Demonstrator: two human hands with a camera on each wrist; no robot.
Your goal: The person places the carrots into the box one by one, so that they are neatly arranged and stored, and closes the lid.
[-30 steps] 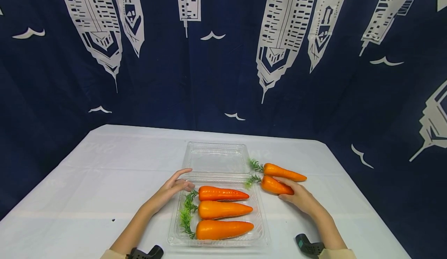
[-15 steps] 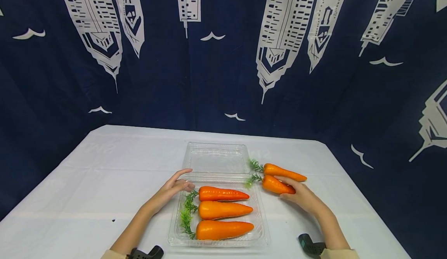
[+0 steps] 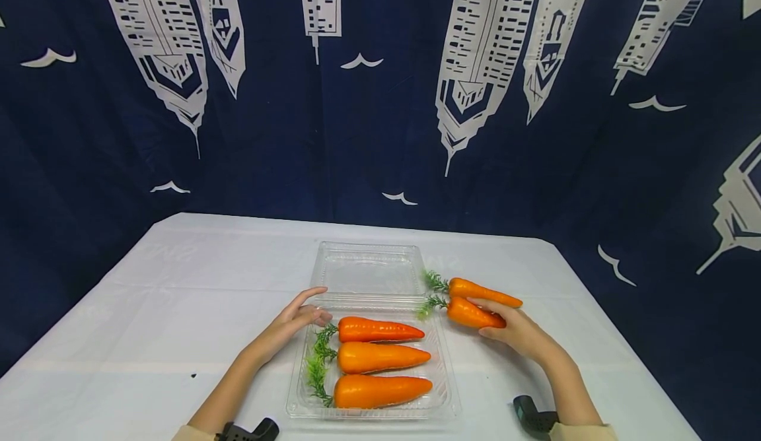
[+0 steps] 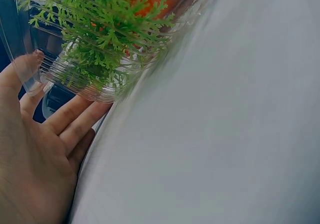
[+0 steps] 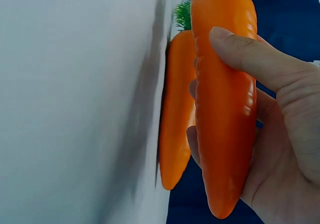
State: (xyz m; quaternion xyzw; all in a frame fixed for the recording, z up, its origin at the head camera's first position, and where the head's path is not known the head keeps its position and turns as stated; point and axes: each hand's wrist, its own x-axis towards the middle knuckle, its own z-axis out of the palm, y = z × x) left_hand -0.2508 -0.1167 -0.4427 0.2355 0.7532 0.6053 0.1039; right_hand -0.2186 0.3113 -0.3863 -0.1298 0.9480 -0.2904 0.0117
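My right hand point(image 3: 517, 331) grips an orange carrot point(image 5: 225, 114) with feathery green leaves, thumb on one side and fingers curled round the other. A second carrot point(image 3: 484, 292) lies just behind it on the table. My left hand point(image 3: 294, 319) touches the left rim of a clear plastic clamshell box point(image 3: 448, 388), its fingers mostly straight along the wall in the left wrist view. Inside lie three carrots in a column: the back one point(image 3: 380, 329), the middle one point(image 3: 380, 357) and the front one point(image 3: 380, 391). Their green leaves point(image 4: 100, 38) point left.
The box's clear lid point(image 3: 368, 269) lies folded back behind it. White cloth covers the table point(image 3: 178, 309), with a small dark speck point(image 3: 193, 375) on the left. A navy curtain point(image 3: 368, 137) with white building prints hangs behind the far edge.
My right hand and the carrot in it have shifted slightly to the right. The left hand, the box and the other carrots have stayed in place.
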